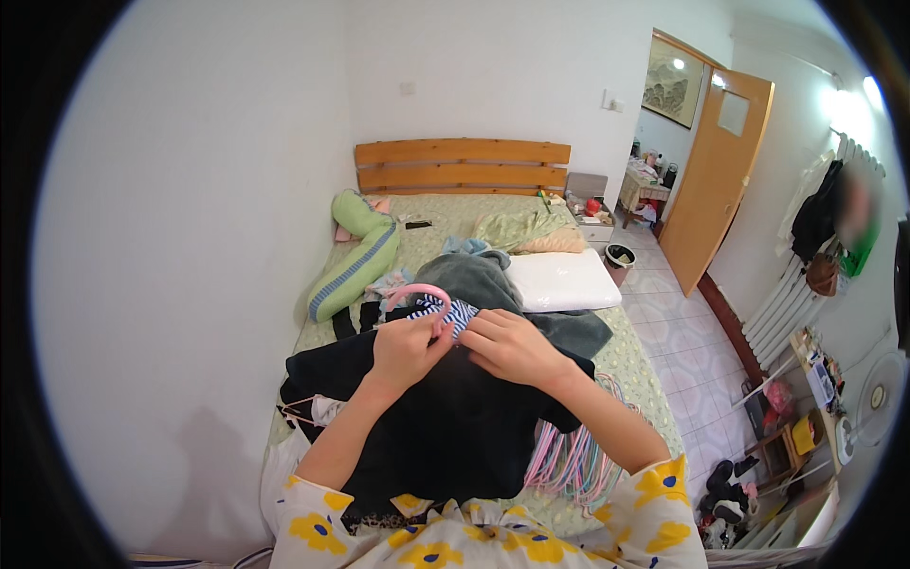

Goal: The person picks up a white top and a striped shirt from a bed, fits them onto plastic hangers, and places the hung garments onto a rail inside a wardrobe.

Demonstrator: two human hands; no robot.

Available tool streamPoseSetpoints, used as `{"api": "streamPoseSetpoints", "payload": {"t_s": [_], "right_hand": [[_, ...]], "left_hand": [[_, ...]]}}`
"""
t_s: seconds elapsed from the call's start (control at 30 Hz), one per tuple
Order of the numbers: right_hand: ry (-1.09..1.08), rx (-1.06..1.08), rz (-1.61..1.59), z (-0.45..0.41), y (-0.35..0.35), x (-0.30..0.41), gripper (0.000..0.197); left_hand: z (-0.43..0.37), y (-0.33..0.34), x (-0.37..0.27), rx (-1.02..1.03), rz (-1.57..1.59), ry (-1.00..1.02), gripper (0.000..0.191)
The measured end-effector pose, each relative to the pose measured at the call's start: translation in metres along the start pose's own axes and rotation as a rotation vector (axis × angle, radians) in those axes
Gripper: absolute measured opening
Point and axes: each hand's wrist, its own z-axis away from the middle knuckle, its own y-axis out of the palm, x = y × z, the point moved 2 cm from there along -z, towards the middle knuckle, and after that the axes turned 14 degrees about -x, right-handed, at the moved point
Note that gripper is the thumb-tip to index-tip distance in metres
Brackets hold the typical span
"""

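Observation:
A black short-sleeved top (448, 419) hangs spread out in front of me, above the bed. My left hand (409, 352) grips the neck of a pink clothes hanger (426, 290), whose hook curves up over the collar. The hanger's arms are hidden, seemingly inside the top. My right hand (512, 348) pinches the collar beside the hook, fingers curled over the fabric. Between my hands, blue-and-white striped cloth (462, 313) shows at the neck opening; whether it belongs to the top I cannot tell.
Several pastel hangers (579, 462) lie bundled on the bed, right of the top. Beyond are a grey blanket (469, 281), a white pillow (565, 281) and a long green cushion (362, 263). A bin (620, 262) stands right of the bed, and a wooden door (718, 171) is ajar.

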Motion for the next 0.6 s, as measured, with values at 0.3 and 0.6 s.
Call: {"api": "streamPoseSetpoints", "payload": {"t_s": [0.3, 0.6], "right_hand": [[0.274, 0.024, -0.071, 0.017, 0.012, -0.016, 0.024], [0.481, -0.125, -0.105, 0.029, -0.016, -0.039, 0.024]], "left_hand": [[-0.009, -0.022, 0.005, 0.408, 0.192, -0.366, 0.023], [0.021, -0.061, 0.063, 0.362, -0.165, -0.191, 0.015]]}}
